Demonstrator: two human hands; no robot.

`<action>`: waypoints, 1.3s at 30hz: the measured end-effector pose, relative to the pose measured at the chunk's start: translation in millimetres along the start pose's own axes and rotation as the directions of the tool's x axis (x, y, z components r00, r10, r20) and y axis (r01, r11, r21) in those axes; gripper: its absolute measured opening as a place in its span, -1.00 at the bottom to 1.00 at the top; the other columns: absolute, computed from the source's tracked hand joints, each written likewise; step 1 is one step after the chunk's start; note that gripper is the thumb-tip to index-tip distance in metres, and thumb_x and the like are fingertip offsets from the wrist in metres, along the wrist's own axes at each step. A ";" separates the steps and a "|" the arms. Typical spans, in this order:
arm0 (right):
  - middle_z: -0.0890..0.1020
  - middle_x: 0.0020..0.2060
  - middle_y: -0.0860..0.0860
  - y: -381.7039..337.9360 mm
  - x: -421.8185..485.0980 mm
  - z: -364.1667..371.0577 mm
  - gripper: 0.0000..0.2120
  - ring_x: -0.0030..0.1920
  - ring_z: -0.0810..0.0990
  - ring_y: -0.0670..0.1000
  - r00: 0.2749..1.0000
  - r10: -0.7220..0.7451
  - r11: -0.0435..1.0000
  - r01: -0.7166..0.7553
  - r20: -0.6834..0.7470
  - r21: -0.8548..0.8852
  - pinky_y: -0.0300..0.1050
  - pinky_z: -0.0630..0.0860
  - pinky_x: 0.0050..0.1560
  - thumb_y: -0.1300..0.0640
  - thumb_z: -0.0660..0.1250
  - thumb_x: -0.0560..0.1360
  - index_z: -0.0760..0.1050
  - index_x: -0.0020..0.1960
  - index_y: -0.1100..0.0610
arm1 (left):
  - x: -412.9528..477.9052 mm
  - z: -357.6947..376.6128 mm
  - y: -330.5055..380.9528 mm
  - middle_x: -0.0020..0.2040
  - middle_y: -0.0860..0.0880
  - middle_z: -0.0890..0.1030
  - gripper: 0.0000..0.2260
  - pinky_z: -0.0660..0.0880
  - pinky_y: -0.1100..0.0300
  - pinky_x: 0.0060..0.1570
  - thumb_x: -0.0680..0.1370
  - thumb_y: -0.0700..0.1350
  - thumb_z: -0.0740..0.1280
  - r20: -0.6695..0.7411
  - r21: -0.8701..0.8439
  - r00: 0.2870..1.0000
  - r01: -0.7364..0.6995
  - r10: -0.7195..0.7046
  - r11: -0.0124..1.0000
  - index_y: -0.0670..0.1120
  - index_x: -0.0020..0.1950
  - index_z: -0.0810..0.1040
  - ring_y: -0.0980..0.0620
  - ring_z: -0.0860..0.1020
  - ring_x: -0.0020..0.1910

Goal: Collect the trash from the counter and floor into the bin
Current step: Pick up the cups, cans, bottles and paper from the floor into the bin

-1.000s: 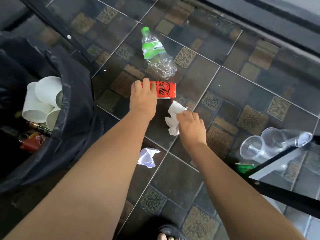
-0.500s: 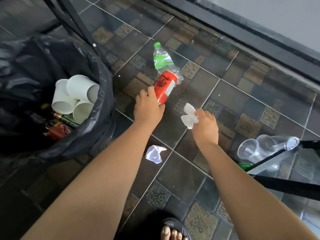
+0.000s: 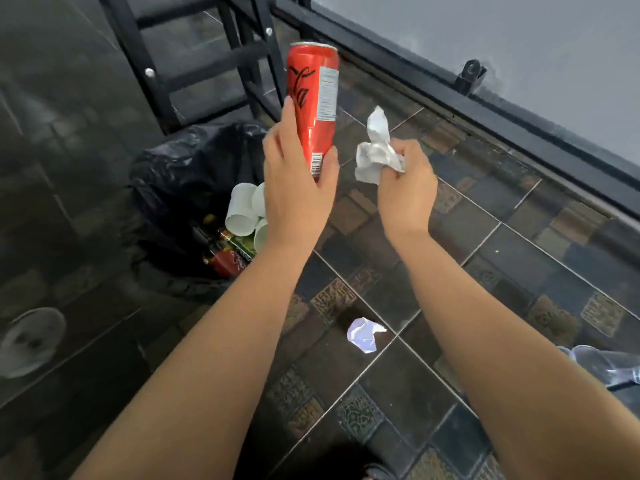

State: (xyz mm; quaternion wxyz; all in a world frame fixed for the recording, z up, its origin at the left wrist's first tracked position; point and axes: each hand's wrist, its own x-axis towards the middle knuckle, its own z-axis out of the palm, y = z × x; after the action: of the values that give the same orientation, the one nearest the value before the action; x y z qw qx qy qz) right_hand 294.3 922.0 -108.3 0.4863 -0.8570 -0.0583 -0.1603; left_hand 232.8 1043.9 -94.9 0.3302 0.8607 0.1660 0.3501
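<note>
Left hand (image 3: pixel 298 188) has its fingers and thumb wrapped round the bottom end of the red can (image 3: pixel 313 98), so most of the can sticks up above the grip, roughly upright. Right hand (image 3: pixel 405 188) is just beside it on the right, pinching a crumpled white paper (image 3: pixel 375 150) with a loose tail poking up out of the fingers. Both are lifted off the tiled floor (image 3: pixel 519 254). The bin (image 3: pixel 180 174), lined with a black bag, sits to the left and already has white cups (image 3: pixel 242 209) and some bottles piled near its right rim.

My worry: holding the can that low means it could tip or slip out. A drop from here looks likely to clip the rim or bounce off those cups. The paper is light and could drift wide. Another paper ball (image 3: pixel 365 334) nearer on the floor and clear cups (image 3: pixel 602 367) at the right edge still need picking up.
</note>
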 end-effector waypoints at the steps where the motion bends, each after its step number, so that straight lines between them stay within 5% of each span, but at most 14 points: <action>1: 0.64 0.10 0.06 -11.7 -1.5 9.0 -0.71 0.11 0.55 0.11 0.999 -0.034 0.999 0.033 0.024 0.036 -0.15 0.42 0.02 0.33 0.19 0.52 0.54 0.18 0.19 | 4.4 -9.6 -11.8 0.37 -0.14 0.34 -0.34 0.48 0.15 0.11 0.57 0.08 0.29 -0.028 0.064 0.999 0.048 -0.046 0.997 -0.07 0.58 0.10 -0.07 0.46 0.24; 5: 0.59 0.24 0.08 -40.7 -14.8 47.5 -0.67 0.23 0.49 0.16 0.952 -0.240 0.970 0.244 0.188 0.004 -0.14 0.36 0.16 0.34 0.21 0.51 0.53 0.23 0.21 | 6.3 -42.4 -62.3 0.37 -0.17 0.33 -0.34 0.43 -0.02 0.15 0.57 0.09 0.28 0.031 0.348 0.946 0.292 -0.322 0.891 -0.02 0.59 0.09 -0.19 0.44 0.24; 10: 0.57 0.23 0.11 -43.2 -28.8 84.5 -0.67 0.26 0.49 0.18 0.746 -0.338 0.839 0.515 0.573 -0.176 0.00 0.47 0.20 0.28 0.22 0.51 0.55 0.24 0.16 | -5.8 -58.9 -96.3 0.39 -0.27 0.28 -0.35 0.38 -0.14 0.18 0.59 0.12 0.22 0.135 0.566 0.832 0.381 -0.538 0.731 -0.05 0.59 0.04 -0.31 0.37 0.27; 15: 0.32 0.51 0.04 -39.4 -27.2 85.9 -0.52 0.53 0.21 0.04 0.585 -0.340 0.682 0.692 0.736 -0.235 -0.03 0.11 0.49 -0.01 0.24 0.57 0.34 0.48 0.00 | -5.5 -57.5 -101.3 0.45 -0.26 0.23 -0.39 0.35 -0.15 0.21 0.63 0.12 0.12 0.179 0.624 0.755 0.409 -0.631 0.666 -0.04 0.60 -0.02 -0.33 0.34 0.31; 21: 0.52 0.36 0.04 -28.9 -30.7 75.2 -0.65 0.44 0.38 0.06 0.707 -0.464 0.780 0.612 0.534 -0.132 0.01 0.14 0.48 0.02 0.18 0.59 0.53 0.32 0.04 | -5.8 -56.6 -99.9 0.50 -0.24 0.23 -0.46 0.26 -0.17 0.32 0.65 0.02 0.09 0.160 0.632 0.804 0.362 -0.572 0.685 -0.10 0.58 0.06 -0.30 0.29 0.40; 30: 0.54 0.33 0.03 12.9 -27.8 23.9 -0.67 0.32 0.49 0.08 0.864 -0.383 0.882 0.447 0.328 -0.148 0.06 0.31 0.38 0.03 0.16 0.60 0.54 0.28 0.09 | -5.3 -33.1 -49.7 0.51 -0.21 0.29 -0.54 0.11 -0.12 0.49 0.66 -0.04 0.08 0.156 0.482 0.975 0.064 -0.158 0.874 -0.16 0.54 0.22 -0.20 0.21 0.51; 35: 0.61 0.23 0.06 67.9 -35.4 -23.2 -0.67 0.21 0.55 0.14 0.956 -0.210 0.912 0.267 0.204 -0.312 0.01 0.34 0.26 0.03 0.15 0.59 0.55 0.24 0.12 | -33.2 3.6 1.0 0.49 -0.21 0.33 -0.57 0.11 -0.07 0.49 0.66 -0.05 0.12 0.242 0.316 0.962 -0.200 0.125 0.928 -0.18 0.51 0.30 -0.19 0.24 0.50; 39: 0.61 0.20 0.09 112.4 -60.2 -64.3 -0.70 0.21 0.54 0.19 0.993 -0.036 0.876 0.085 0.111 -0.475 0.07 0.38 0.23 0.05 0.18 0.60 0.52 0.25 0.13 | -85.7 45.0 22.8 0.47 -0.21 0.34 -0.57 0.17 -0.05 0.48 0.66 -0.05 0.15 0.443 0.194 0.854 -0.390 0.274 0.900 -0.19 0.50 0.31 -0.17 0.28 0.48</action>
State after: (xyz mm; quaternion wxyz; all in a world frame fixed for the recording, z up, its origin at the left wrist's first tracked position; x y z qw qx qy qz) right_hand 252.3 812.1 -189.3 0.2509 -0.9551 -0.0677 -0.1425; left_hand 206.1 962.6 -145.8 0.1679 0.9673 -0.0113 0.1896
